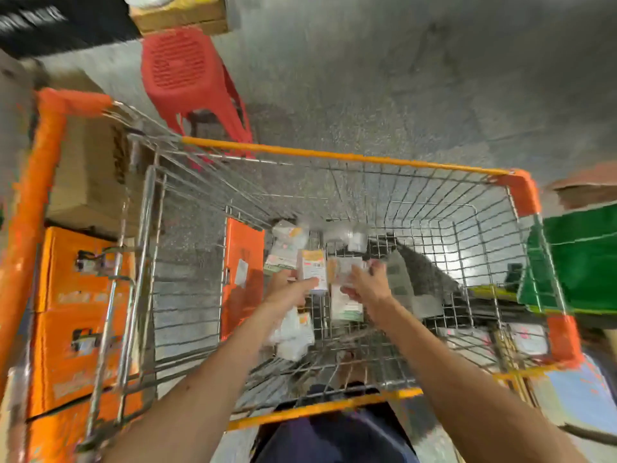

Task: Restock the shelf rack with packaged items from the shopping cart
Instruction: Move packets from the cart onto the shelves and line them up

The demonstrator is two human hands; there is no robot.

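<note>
While both arms reach down into the cart (334,157), the left grip (291,289) pinches a white-and-orange pack (313,266), and the right grip (367,283) curls round a second pack (341,266) just beside it. More packs (293,334) lie on the cart's wire floor around them. Beyond the far rim stands a red stool (180,68).

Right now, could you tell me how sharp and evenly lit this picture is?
Head view: motion blur smears left hand, right hand and their packets; the wide lens bows the cart rim; glare shows on the floor through the mesh.
</note>
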